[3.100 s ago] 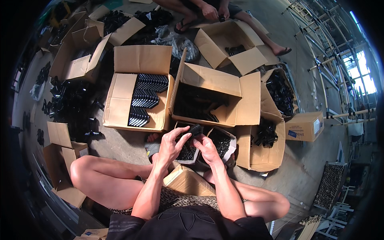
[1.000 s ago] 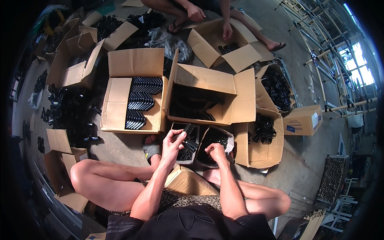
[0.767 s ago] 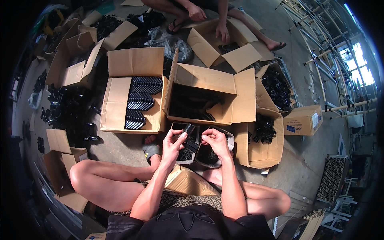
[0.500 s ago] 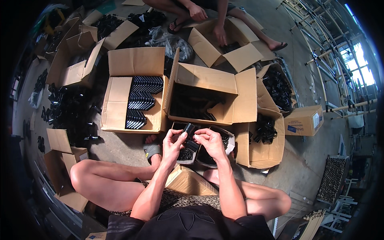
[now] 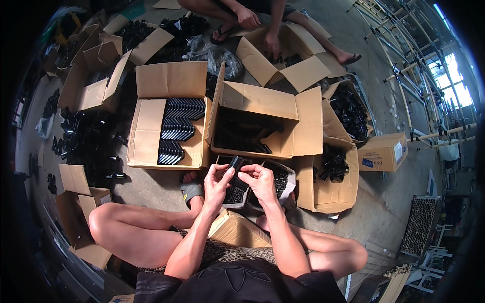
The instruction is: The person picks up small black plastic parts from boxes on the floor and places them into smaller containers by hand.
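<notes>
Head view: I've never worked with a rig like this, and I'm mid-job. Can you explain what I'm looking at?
There is no machine here: these are a person's bare hands, seen from a fisheye camera worn on the head, looking down, so straight edges bend near the rim. The person sits on the floor. The left hand holds a black part; the right hand is close against it, though whether it pinches something small is hard to tell. Just beyond the hands stand two small containers of little dark pieces. Around them are open cardboard boxes, one with neatly stacked angled black pieces. At the top, a co-worker's hand reaches into another box.
</notes>
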Action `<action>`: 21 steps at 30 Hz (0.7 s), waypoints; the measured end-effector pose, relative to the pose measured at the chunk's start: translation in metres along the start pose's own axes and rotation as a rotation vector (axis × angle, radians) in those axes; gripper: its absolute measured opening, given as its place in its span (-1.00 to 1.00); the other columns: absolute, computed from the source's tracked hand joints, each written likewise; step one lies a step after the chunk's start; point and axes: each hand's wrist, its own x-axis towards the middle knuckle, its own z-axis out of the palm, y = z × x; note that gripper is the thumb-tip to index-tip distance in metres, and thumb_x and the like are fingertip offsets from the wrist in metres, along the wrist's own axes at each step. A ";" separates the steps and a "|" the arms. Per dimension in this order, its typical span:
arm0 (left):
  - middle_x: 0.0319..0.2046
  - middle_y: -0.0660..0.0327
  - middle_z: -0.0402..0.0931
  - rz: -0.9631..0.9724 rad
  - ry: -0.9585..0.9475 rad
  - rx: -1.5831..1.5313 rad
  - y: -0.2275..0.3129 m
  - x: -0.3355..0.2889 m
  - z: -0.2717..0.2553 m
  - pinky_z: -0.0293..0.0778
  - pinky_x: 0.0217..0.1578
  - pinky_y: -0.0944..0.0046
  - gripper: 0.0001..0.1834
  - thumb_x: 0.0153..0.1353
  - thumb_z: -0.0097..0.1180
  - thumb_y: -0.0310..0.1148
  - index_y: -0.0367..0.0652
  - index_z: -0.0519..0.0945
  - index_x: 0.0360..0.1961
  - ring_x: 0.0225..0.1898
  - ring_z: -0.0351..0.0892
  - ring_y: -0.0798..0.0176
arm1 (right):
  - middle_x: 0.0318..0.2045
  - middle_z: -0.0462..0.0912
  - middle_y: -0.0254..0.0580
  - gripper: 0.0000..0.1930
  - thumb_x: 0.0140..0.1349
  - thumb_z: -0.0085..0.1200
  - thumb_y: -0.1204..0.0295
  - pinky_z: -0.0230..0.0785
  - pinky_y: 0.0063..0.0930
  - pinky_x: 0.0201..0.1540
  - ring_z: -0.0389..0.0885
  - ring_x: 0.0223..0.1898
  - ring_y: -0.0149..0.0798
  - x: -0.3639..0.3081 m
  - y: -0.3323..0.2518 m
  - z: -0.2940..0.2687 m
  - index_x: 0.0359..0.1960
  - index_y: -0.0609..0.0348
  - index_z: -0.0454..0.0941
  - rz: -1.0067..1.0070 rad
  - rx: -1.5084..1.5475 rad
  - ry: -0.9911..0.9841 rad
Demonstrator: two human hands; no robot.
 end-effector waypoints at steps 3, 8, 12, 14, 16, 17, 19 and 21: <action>-0.29 0.35 0.61 0.008 0.003 0.029 0.001 -0.001 0.001 0.38 -0.36 0.50 -0.72 0.27 0.30 -0.24 -0.14 0.53 -0.12 -0.32 0.49 0.57 | -0.35 0.71 -0.25 -0.80 0.12 0.33 0.58 0.50 -0.65 -0.21 0.63 -0.34 -0.51 0.000 -0.002 -0.001 -0.21 0.34 0.66 0.021 -0.023 0.004; -0.28 0.33 0.60 0.046 0.013 0.054 0.002 -0.001 0.001 0.38 -0.36 0.49 -0.71 0.26 0.30 -0.25 -0.16 0.53 -0.12 -0.31 0.49 0.56 | -0.37 0.71 -0.27 -0.81 0.12 0.34 0.55 0.49 -0.65 -0.23 0.62 -0.36 -0.52 -0.001 0.000 0.002 -0.24 0.35 0.68 0.032 -0.028 0.038; -0.28 0.32 0.59 0.049 0.016 0.054 0.006 -0.002 0.002 0.39 -0.34 0.48 -0.71 0.27 0.29 -0.26 -0.16 0.52 -0.12 -0.30 0.49 0.54 | -0.37 0.71 -0.28 -0.81 0.14 0.33 0.54 0.48 -0.66 -0.22 0.62 -0.35 -0.52 -0.004 0.004 0.007 -0.22 0.36 0.68 0.013 -0.015 0.070; -0.27 0.31 0.59 0.058 0.015 0.057 0.006 -0.001 0.002 0.40 -0.32 0.48 -0.72 0.28 0.29 -0.27 -0.17 0.52 -0.11 -0.30 0.50 0.54 | -0.36 0.71 -0.27 -0.81 0.15 0.33 0.54 0.47 -0.66 -0.21 0.62 -0.35 -0.52 -0.004 0.007 0.010 -0.22 0.36 0.68 -0.012 0.026 0.084; -0.27 0.31 0.59 0.073 0.015 0.052 0.006 -0.001 0.002 0.41 -0.30 0.48 -0.73 0.28 0.28 -0.30 -0.18 0.51 -0.11 -0.29 0.49 0.54 | -0.38 0.72 -0.28 -0.81 0.16 0.32 0.52 0.46 -0.66 -0.25 0.61 -0.36 -0.53 -0.003 0.011 0.012 -0.22 0.35 0.69 -0.035 0.023 0.095; -0.27 0.30 0.58 0.081 0.015 0.049 0.007 0.000 0.002 0.41 -0.29 0.48 -0.73 0.28 0.28 -0.31 -0.19 0.51 -0.12 -0.29 0.49 0.54 | -0.39 0.72 -0.28 -0.81 0.17 0.32 0.51 0.45 -0.65 -0.26 0.60 -0.37 -0.53 -0.004 0.013 0.012 -0.22 0.35 0.69 -0.047 0.022 0.101; -0.27 0.30 0.57 0.098 0.005 0.028 0.007 0.000 0.001 0.41 -0.28 0.49 -0.74 0.28 0.28 -0.34 -0.21 0.51 -0.12 -0.29 0.49 0.55 | -0.39 0.72 -0.29 -0.81 0.18 0.32 0.50 0.45 -0.66 -0.25 0.60 -0.36 -0.54 -0.004 0.013 0.014 -0.22 0.35 0.69 -0.035 0.037 0.099; -0.28 0.30 0.56 0.105 0.001 0.015 0.008 0.000 0.002 0.41 -0.28 0.49 -0.75 0.28 0.28 -0.37 -0.22 0.50 -0.12 -0.29 0.48 0.55 | -0.39 0.71 -0.31 -0.81 0.19 0.32 0.49 0.44 -0.66 -0.24 0.58 -0.35 -0.55 -0.004 0.015 0.015 -0.22 0.35 0.69 -0.034 0.052 0.101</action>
